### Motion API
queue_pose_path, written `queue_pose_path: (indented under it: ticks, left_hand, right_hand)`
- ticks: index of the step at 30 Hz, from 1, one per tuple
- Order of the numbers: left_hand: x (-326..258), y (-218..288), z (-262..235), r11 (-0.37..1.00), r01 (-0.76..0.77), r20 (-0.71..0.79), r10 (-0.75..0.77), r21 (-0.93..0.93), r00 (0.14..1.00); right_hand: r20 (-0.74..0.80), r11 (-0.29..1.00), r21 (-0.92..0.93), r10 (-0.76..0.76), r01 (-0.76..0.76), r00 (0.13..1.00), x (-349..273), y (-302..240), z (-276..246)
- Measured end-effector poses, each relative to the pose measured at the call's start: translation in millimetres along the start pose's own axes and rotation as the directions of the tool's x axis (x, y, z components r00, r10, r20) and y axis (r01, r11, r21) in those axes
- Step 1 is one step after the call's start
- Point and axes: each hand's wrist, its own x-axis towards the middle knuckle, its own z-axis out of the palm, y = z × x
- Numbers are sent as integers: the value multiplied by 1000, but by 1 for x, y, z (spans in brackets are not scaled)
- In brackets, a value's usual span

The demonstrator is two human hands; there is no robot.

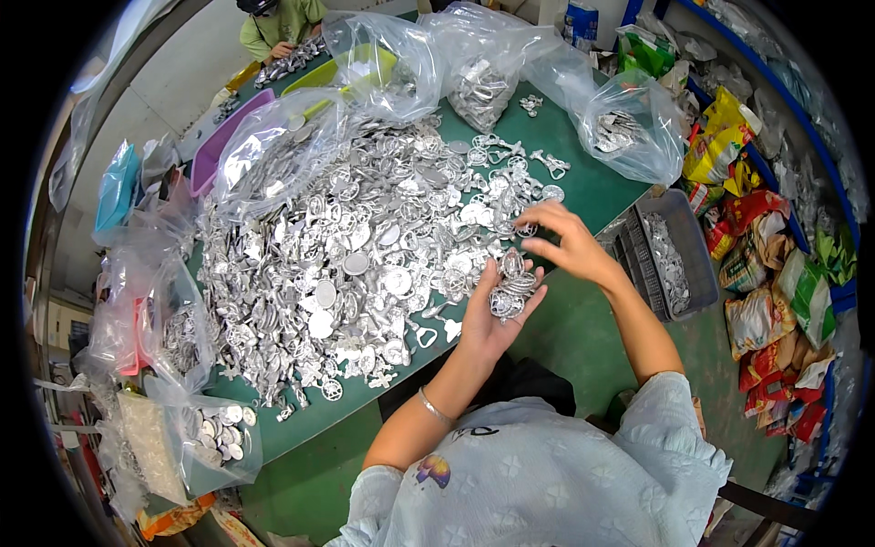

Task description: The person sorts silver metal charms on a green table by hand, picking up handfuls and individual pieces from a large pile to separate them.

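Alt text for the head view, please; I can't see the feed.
A person's upturned left hand cradles a clump of silvery openwork metal castings, the right hand close by. Beside them, a large heap of loose castings covers much of a green table, with clear plastic bags around it.

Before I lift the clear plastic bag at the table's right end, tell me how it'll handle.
The clear plastic bag will probably flop, as its thin film looks slack and creased. The metal pieces clustered inside likely carry nearly all its weight. They look loose, so they may shift if it tips.
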Motion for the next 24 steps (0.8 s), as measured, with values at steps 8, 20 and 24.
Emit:
queue_pose_path:
  ticks: [8, 20, 24]
  left_hand:
    - [-8, 10, 2, 992, 112, 141, -102, -65, 985]
    - [0, 11, 8, 999, -20, 13, 20, 26, 1000]
    - [0, 10, 2, 999, 10, 55, -8, -39, 998]
  right_hand:
    - [-93, 869, -477, -195, 128, 976, -3, 36, 16]
    - [-168, 999, -51, 6, -15, 986, 7, 0, 17]
    - [-64, 886, -463, -76, 38, 995, 4, 20, 20]
